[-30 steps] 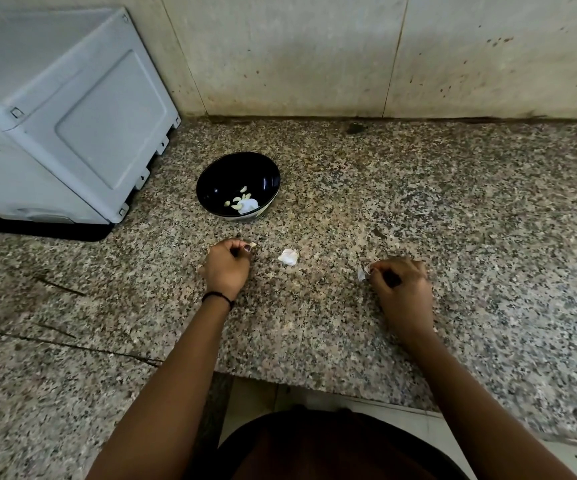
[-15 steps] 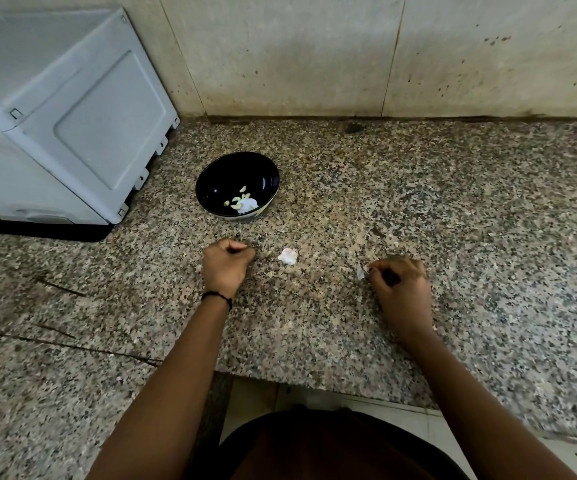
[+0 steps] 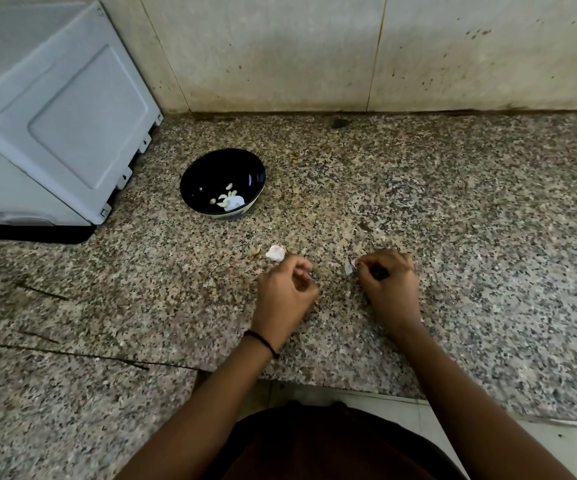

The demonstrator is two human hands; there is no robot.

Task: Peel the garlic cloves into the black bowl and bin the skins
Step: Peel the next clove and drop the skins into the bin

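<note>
The black bowl (image 3: 197,174) stands on the granite counter and holds several peeled garlic cloves (image 3: 226,199). A crumpled white garlic skin (image 3: 275,252) lies in front of the bowl, with a small tan garlic bit (image 3: 255,251) just left of it. My left hand (image 3: 285,292) hovers just below and right of that skin, fingers curled, nothing visible in it. My right hand (image 3: 391,285) rests on the counter further right and pinches a small pale skin piece (image 3: 349,267) at its fingertips.
A grey-white appliance (image 3: 55,116) stands at the back left, close to the bowl. The tiled wall (image 3: 315,46) runs behind the counter. The counter's front edge (image 3: 349,393) lies just below my wrists, and a crack (image 3: 72,355) crosses its left part.
My left hand has moved right, from beside the small tan bit to just below the white skin. The tan bit stays on the counter. My right hand has barely moved.
</note>
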